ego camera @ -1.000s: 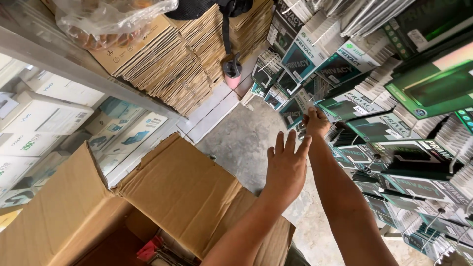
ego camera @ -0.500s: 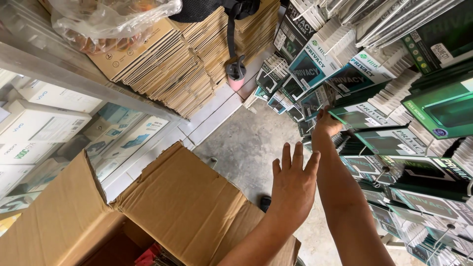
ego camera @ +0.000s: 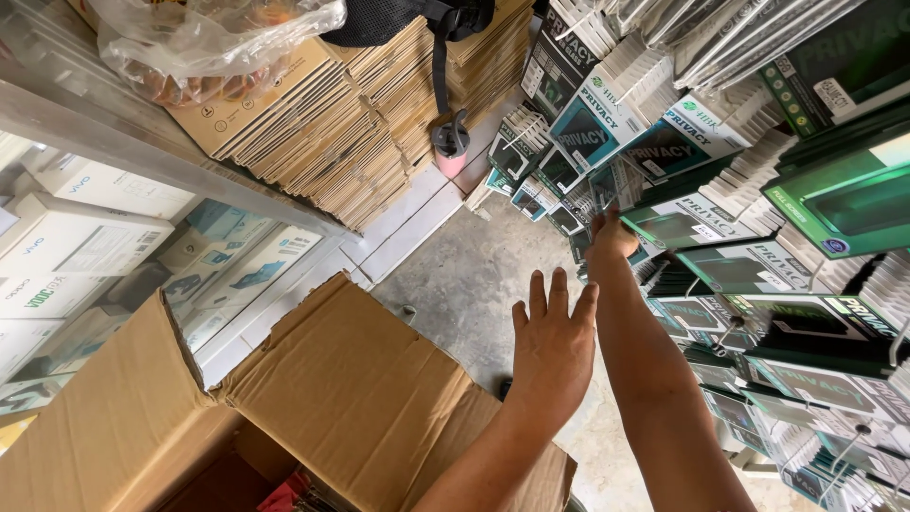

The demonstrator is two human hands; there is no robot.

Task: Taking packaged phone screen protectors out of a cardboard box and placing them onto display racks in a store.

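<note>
Right hand point(ego camera: 611, 239) fingers closed on hanging packets point(ego camera: 607, 190); left hand point(ego camera: 553, 341) spread, just below.

grey concrete floor point(ego camera: 474, 275), open cardboard box point(ego camera: 360, 398), stacked flat cartons point(ego camera: 322, 142), pink bottle point(ego camera: 451, 150)

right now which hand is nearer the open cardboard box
Left. The left hand hovers flat just above the cardboard box flap; the right hand reaches away into the hanging green packages.
</note>
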